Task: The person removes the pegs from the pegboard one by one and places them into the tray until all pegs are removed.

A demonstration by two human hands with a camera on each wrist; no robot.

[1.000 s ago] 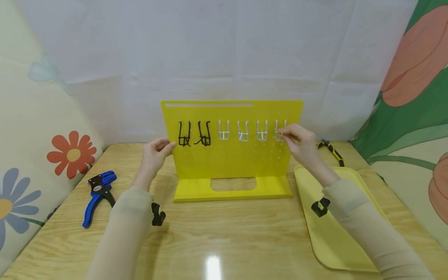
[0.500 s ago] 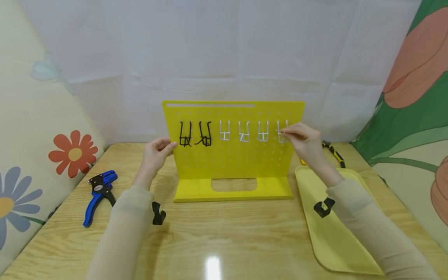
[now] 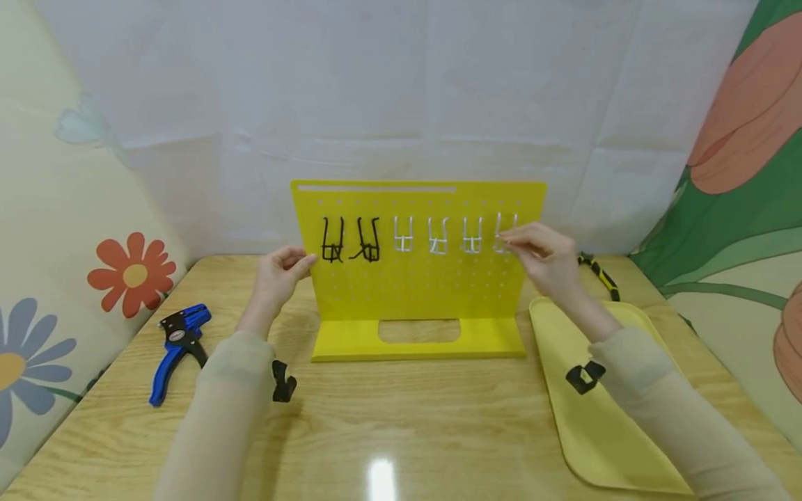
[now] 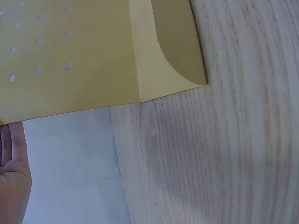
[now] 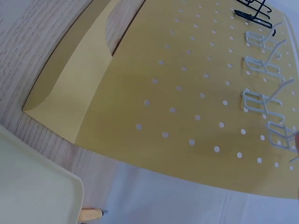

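Note:
A yellow pegboard stand (image 3: 413,292) stands upright on the wooden table. My left hand (image 3: 280,275) pinches its left edge between thumb and fingers; the left wrist view catches only part of that hand (image 4: 15,175) at the board's edge. At the board's right end, my right hand (image 3: 546,257) pinches the rightmost white wire hook (image 3: 498,226), its fingertips covering part of the wire. To the left hang more white wire hooks (image 3: 471,238), then a black wire hook (image 3: 370,252) and another black hook (image 3: 332,252). In the right wrist view the hand is mostly out of frame.
A blue and black wire stripper (image 3: 178,348) lies at the table's left. On the right, a pale yellow tray (image 3: 595,431) sits under my right forearm. Behind the tray lies a tool with a yellow and black handle (image 3: 599,275). White cloth hangs behind the board.
My right hand and the rightmost white hook have shifted slightly, the hook now sitting a little higher than half a second ago. The left hand keeps its grip on the board.

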